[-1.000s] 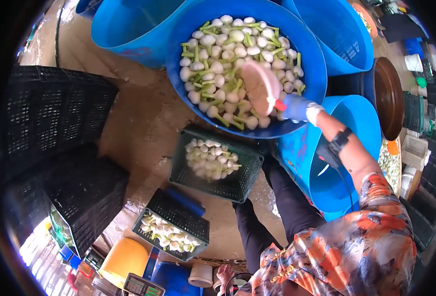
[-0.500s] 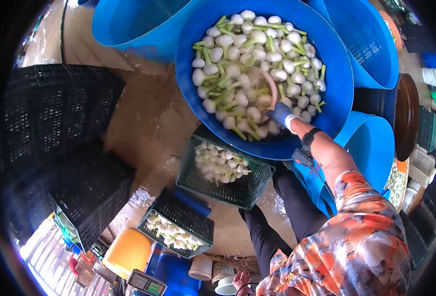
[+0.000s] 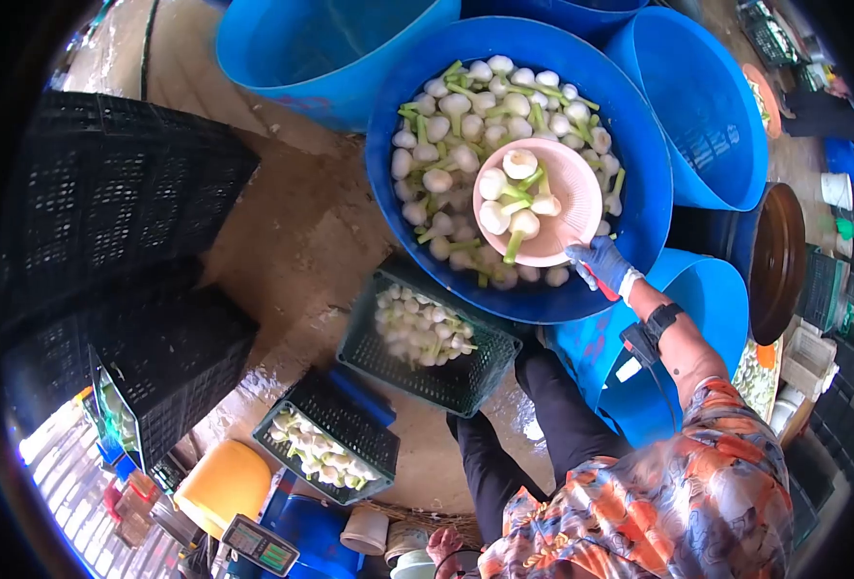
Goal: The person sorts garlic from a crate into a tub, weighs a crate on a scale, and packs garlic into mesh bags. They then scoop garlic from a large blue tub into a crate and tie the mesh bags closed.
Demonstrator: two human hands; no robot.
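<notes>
My right hand (image 3: 601,264), in a blue glove, is closed on the edge of a pink plastic strainer (image 3: 578,183) with a ribbed rim. Several white bulbs with cut green stems (image 3: 523,224), like garlic, lie in it. The strainer is above a big round blue tub (image 3: 644,207), where many such bulbs (image 3: 436,180) float in water. Something red shows under my right palm. My left hand (image 3: 443,548), bare, is low at the bottom edge near a dark cord. Its fingers look curled, and what they hold, if anything, is hidden.
Below the tub, a dark green crate (image 3: 475,384) holds bulbs, and a second crate (image 3: 374,439) of bulbs tilts beside it. Black crates (image 3: 127,203) are stacked at left. Other blue tubs (image 3: 707,116) surround the big one. A scale display (image 3: 261,543) and a yellow tub (image 3: 224,487) are lower left.
The strainer, mostly under the water before, is now raised above it with bulbs inside. My right hand has come up out of the tub with it. The view has shifted slightly.
</notes>
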